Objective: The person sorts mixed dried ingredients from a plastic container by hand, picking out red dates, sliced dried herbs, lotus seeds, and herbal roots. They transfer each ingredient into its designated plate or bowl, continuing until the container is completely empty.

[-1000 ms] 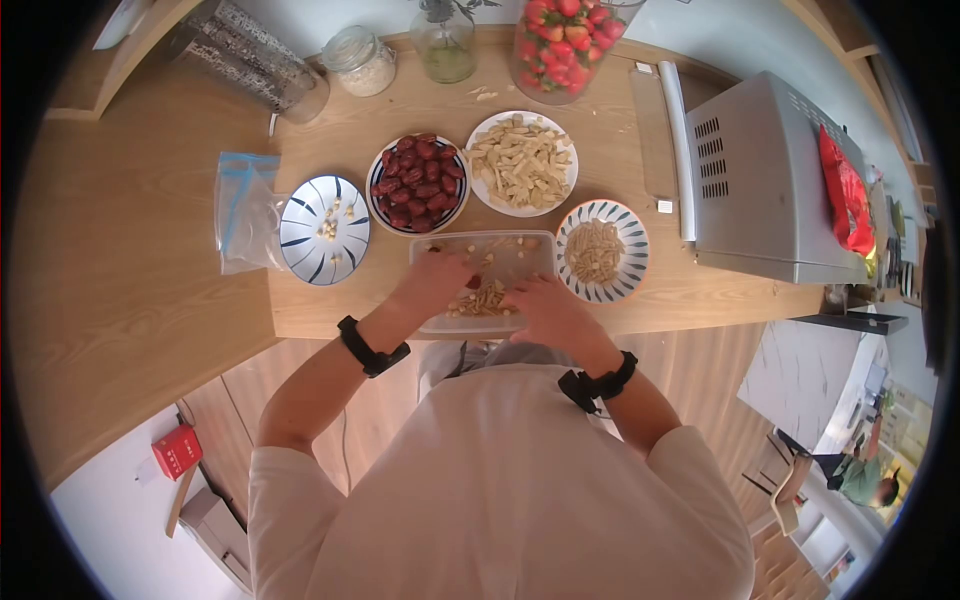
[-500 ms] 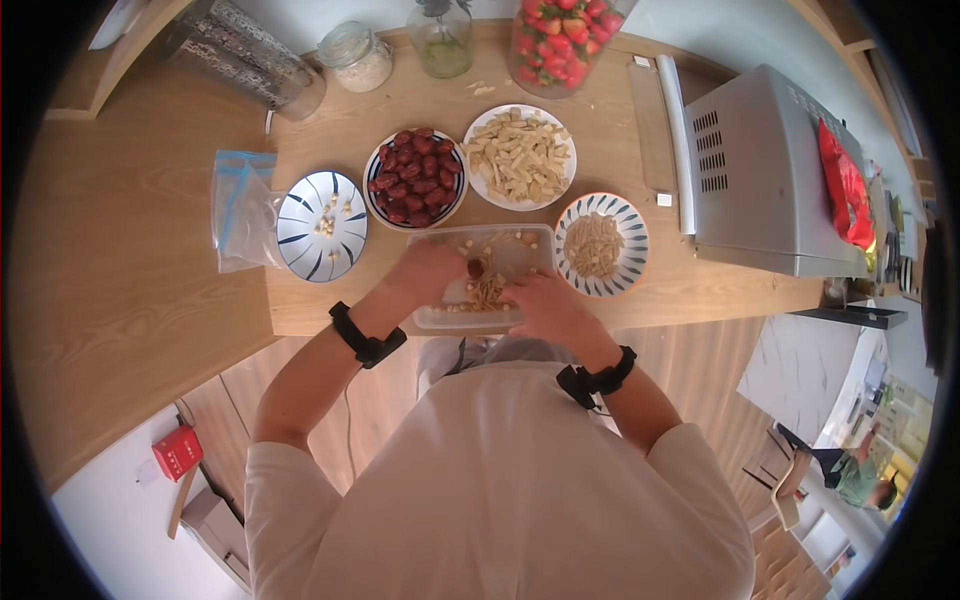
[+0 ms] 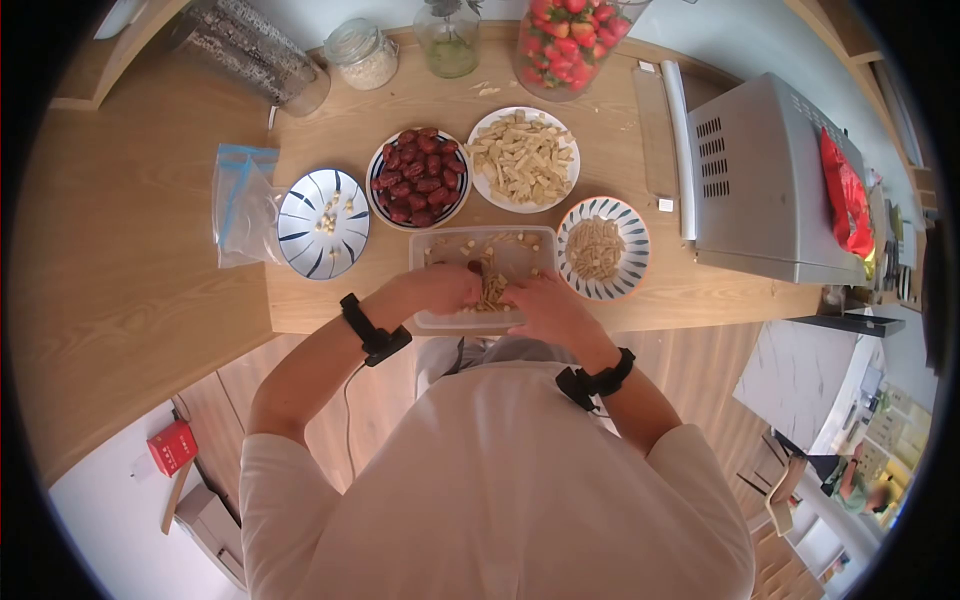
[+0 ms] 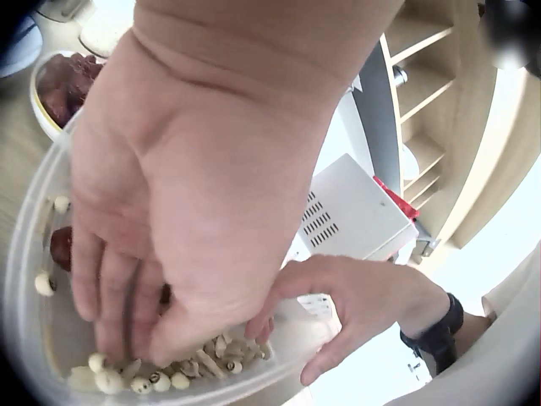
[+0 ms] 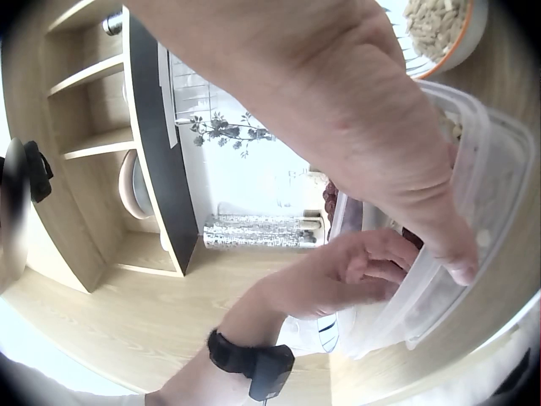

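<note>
Plastic box (image 3: 515, 260) near the front edge of the table (image 3: 690, 292), both hands at it. Left hand (image 3: 445, 288): fingers close together, tips down among the pieces; whether they pinch anything, cannot tell. Right hand (image 3: 553, 310): thumb well apart from the fingers and outside the wall, fingers reaching inside by the heap of sticks (image 3: 492, 293); no grip made out. Loose in the box: those sticks, round seeds (image 4: 108, 381), at least one red date (image 4: 61, 248) beside the left fingers. Reads as sorting by kind, part done, this mix the remainder. Right of the box, a striped bowl (image 3: 635, 250) carries pale strips (image 3: 595, 250); left, a blue-striped plate (image 3: 301, 240) has only a few kernels (image 3: 328, 225), seemingly the scantest share. Farther back, a date bowl (image 3: 378, 207) and a white plate (image 3: 565, 185) of yellowish slices (image 3: 520, 160), both heaped.
</note>
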Tool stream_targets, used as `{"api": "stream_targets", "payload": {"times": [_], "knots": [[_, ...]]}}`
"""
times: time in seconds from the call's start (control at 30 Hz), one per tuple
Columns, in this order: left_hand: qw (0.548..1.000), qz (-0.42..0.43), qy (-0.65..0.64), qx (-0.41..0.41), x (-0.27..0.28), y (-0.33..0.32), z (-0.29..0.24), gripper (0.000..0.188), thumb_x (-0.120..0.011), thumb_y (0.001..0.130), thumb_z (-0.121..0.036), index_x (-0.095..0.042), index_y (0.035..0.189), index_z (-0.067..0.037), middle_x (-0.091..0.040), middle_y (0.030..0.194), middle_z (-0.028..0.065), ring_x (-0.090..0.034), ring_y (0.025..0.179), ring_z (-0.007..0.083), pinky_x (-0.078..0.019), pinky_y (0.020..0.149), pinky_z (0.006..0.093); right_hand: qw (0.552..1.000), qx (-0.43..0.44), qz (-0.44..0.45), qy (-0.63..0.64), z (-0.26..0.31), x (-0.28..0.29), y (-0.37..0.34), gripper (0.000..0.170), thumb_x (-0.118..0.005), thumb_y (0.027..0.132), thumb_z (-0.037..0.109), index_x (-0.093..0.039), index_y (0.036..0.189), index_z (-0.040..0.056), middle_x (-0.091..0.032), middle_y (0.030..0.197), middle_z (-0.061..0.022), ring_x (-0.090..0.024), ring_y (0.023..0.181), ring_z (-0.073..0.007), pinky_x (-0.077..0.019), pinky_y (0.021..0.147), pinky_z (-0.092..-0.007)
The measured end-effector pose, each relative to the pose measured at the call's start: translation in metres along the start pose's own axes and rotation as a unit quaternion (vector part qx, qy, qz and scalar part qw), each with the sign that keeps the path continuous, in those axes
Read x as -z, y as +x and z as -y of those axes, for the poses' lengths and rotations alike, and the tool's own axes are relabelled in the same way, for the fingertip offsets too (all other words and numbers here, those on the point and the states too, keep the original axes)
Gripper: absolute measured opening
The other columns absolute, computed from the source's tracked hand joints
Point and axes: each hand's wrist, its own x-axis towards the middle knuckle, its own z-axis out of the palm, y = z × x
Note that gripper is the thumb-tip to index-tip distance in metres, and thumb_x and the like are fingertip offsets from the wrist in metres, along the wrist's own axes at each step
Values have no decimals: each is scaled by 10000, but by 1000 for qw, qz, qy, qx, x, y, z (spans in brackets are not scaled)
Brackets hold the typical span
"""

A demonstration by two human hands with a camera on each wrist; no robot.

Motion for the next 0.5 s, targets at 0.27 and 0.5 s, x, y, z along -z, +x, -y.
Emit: {"api": "stream_targets", "payload": {"times": [0.27, 0.5], "knots": [[968, -105, 208, 90, 11, -35, -23, 162, -621, 793, -68, -713, 926, -70, -701, 918, 121, -683, 920, 312, -518, 727, 455, 1000, -2, 8, 8, -1, -2, 1, 457, -809, 725, 343, -677, 1099, 116, -689, 1035, -38, -625, 1058, -232, -378, 997, -401], [977, 33, 164, 131, -8, -30, -45, 254, -582, 837, -73, -693, 1062, -34, -701, 993, 168, -666, 1009, 322, -504, 842, 488, 1000, -2, -1, -6, 0, -4, -1, 454, -808, 726, 340, -684, 1100, 114, -689, 1033, -43, -628, 1049, -228, -382, 985, -394]]}}
